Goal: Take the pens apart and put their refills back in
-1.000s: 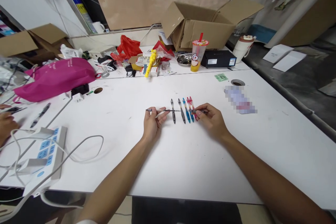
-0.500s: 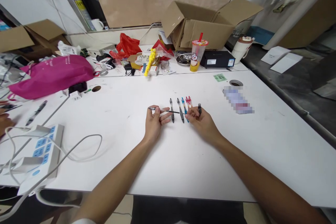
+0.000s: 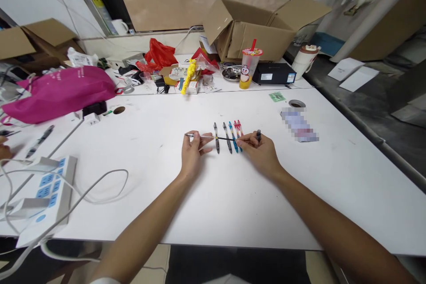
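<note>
Swung upright since a second ago, a dark grip piece (image 3: pixel 258 134) is poking up from my right hand (image 3: pixel 261 153). At left, my left hand (image 3: pixel 192 153) is pinching a clear pen barrel (image 3: pixel 205 136); a black refill (image 3: pixel 226 139) is stretching above pens (image 3: pixel 229 147) lying on the white desk (image 3: pixel 166 117); my right hand is gripping its far end.

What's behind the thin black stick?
Behind the thin black stick, a long grey plastic pen lies on the flat white table. The stick hides a narrow strip of the pen, so that bit can't be seen.
</note>
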`<state>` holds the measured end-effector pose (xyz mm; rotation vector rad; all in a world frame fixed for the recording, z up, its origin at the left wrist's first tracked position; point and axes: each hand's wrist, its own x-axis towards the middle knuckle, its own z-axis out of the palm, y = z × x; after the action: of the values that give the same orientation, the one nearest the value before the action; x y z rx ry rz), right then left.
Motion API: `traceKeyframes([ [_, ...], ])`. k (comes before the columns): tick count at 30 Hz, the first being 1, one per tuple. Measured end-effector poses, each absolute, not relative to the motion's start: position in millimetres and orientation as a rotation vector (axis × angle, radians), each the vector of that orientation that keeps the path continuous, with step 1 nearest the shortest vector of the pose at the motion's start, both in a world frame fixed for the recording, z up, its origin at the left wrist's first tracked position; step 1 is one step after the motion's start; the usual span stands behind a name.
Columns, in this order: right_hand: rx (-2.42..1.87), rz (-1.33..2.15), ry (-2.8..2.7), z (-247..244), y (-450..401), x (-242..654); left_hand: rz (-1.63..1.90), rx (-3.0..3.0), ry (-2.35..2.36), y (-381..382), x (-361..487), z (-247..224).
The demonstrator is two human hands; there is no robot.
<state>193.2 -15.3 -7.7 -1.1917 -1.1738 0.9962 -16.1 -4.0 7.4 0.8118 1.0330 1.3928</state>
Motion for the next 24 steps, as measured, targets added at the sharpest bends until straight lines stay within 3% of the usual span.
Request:
traceKeyframes([
  [24,-1.305,0.936,-1.377,0.5,-25.1,186.5,1.266,0.814,0.862,-14.5,-4.2,2.2],
])
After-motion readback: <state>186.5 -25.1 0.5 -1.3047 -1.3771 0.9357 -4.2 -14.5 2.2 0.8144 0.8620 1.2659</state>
